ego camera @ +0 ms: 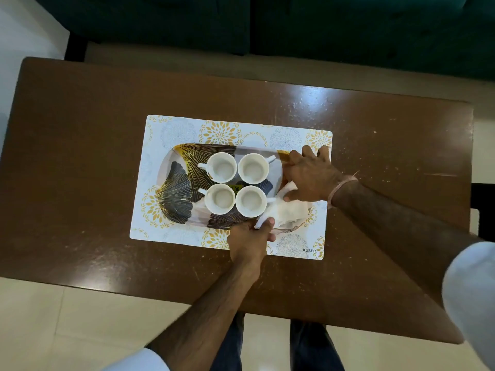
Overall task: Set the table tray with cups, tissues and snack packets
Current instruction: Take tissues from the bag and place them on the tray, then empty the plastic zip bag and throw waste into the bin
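Observation:
An oval tray (171, 183) with dark and gold leaf prints lies on a floral placemat (187, 127). Several empty white cups (222, 167) stand close together in its middle. White tissues (289, 210) lie at the tray's right end. My left hand (251, 236) pinches the near corner of the tissues at the tray's front rim. My right hand (310, 172) rests over the tray's right end, fingers spread, thumb touching the tissues' far side. No snack packets are visible.
The placemat sits in the middle of a brown wooden table (80, 156). A dark green sofa (321, 28) stands beyond the table's far edge. Pale floor tiles (67, 317) and my legs show below the near edge.

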Motion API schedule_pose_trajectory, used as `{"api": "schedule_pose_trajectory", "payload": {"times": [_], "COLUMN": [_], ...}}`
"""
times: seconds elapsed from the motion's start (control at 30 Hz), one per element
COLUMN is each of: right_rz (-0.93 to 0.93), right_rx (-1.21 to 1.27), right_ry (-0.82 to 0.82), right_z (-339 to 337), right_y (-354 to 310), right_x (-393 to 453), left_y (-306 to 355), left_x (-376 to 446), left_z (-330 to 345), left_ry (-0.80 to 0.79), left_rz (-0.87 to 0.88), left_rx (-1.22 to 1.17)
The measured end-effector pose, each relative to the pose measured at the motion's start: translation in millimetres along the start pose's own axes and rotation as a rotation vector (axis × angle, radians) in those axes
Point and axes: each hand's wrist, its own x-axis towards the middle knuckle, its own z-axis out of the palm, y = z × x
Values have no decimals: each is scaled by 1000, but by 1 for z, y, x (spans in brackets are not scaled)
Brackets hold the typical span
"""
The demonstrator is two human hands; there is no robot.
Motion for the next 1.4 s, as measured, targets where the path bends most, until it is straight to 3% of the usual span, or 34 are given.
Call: {"api": "schedule_pose_trajectory", "payload": {"times": [0.23,0.4,0.57,0.8,0.93,1.07,1.4], "right_rz": [114,0,90,158,202,266,234], "right_rx": [122,160,303,491,526,558,581], "right_ry": [375,184,215,13,-30,36,333], "right_z": [28,52,48,19,-34,-99,-284], "right_y": [-22,-31,-28,-23,-16,-2,22], "right_x": [-30,-45,-43,-44,-46,-55,-94], "left_y": [-10,-19,-17,11,59,132,362], "left_x": [-12,-10,-1,3,5,1,-75], "left_z": [-6,-13,-30,-61,-89,-119,-157], "left_ry": [184,192,130,-219,-334,-231,-35], "left_rz": [81,92,173,173,165,261,679], "left_rx": [144,156,314,533,780,973,882]}}
